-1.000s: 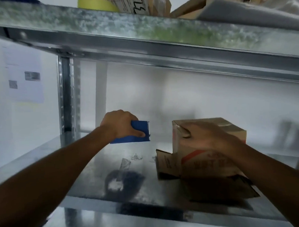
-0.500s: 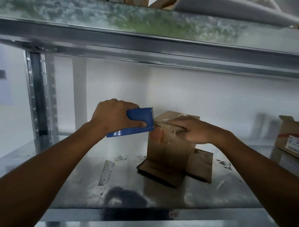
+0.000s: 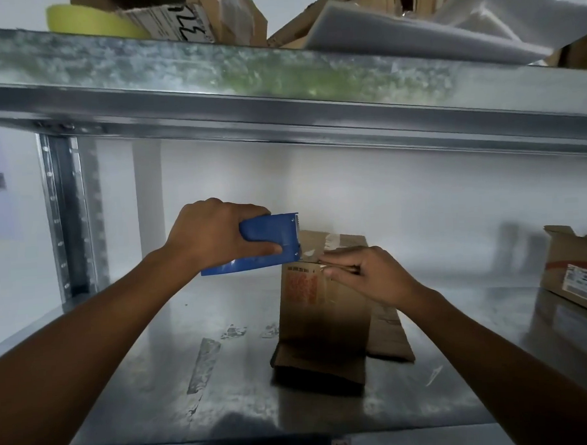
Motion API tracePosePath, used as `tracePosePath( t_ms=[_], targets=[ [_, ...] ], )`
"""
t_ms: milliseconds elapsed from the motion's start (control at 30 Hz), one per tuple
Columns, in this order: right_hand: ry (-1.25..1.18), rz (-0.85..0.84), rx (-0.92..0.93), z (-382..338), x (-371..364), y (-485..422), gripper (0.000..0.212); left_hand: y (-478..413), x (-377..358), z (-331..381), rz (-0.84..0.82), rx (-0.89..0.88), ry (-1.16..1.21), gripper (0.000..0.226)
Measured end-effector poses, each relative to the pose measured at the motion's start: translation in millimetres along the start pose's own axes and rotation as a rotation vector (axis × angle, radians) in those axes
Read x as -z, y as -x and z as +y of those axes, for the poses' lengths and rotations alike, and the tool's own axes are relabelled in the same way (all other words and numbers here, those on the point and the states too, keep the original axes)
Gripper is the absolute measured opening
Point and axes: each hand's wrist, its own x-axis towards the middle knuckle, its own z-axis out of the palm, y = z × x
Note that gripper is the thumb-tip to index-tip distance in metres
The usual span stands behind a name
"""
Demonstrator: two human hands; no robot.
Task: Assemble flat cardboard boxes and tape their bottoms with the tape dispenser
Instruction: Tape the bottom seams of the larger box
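We are working at a galvanised metal shelf (image 3: pixel 131 380), with a small brown cardboard box (image 3: pixel 322 308) standing upside down near the middle of it, its bottom facing up and its loose top flaps splayed flat on the metal beneath. Our left hand (image 3: pixel 212 236) is wrapping its fingers closed around the blue plastic tape dispenser (image 3: pixel 269 243), holding its cutting end against the box's upper left edge. Our right hand (image 3: pixel 372 276) is resting on the top right of the box, its fingers curled narrow and pinching down at the rim — whether they are gripping a tape end or only pressing the flap, we cannot tell. A strip of clear tape (image 3: pixel 330 242) is already lying across the upturned bottom, so we are judging this box folded into shape and its sealing well under way; the strip looks short of fully pressed and cut. What is remaining, as far as we can see, is finishing this seam and smoothing it down — then turning to other boxes. Another brown box with a red stripe and white label (image 3: pixel 577 274) is sitting at the shelf's right edge, well apart; its state is unclear. Old tape scraps (image 3: pixel 204 364) are sticking to the shelf toward the front left.
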Motion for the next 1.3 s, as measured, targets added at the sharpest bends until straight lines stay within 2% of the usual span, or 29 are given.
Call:
tracePosePath(
  t_ms=[100, 200, 400, 567, 833, 1000, 1133, 1300],
  targets=[
    [-0.096, -0.124, 0.013, -1, 6, -4, 0.040, -2, 1, 0, 0.062, -0.046, 0.033, 0.079],
    [-0.227, -0.179, -0.028, -2, 10, -6, 0.042, -3, 2, -2, 0.086, -0.076, 0.069, 0.087],
    [-0.319, -0.117, -0.093, -2, 4, -4, 0.045, -7, -6, -1, 0.059, -0.095, 0.054, 0.099],
    [-0.591, 0.008, -0.164, -8, 11, -10, 0.041, -9, -16, -1, 0.063, -0.168, 0.097, 0.101],
    [-0.668, -0.010, -0.145, -18, 16, -20, 0.039, -8, -17, 0, 0.119, -0.298, 0.225, 0.093],
    [-0.768, -0.011, -0.218, -23, 19, -24, 0.030, -8, -19, 0, 0.163, -0.316, 0.262, 0.090],
    [-0.707, 0.037, -0.185, -28, 23, -27, 0.011, -11, -18, 2, 0.187, -0.331, 0.307, 0.091],
    [-0.608, 0.150, -0.135, -40, 29, -24, 0.015, -12, -10, 6, 0.202, -0.324, 0.354, 0.093]
  ],
)
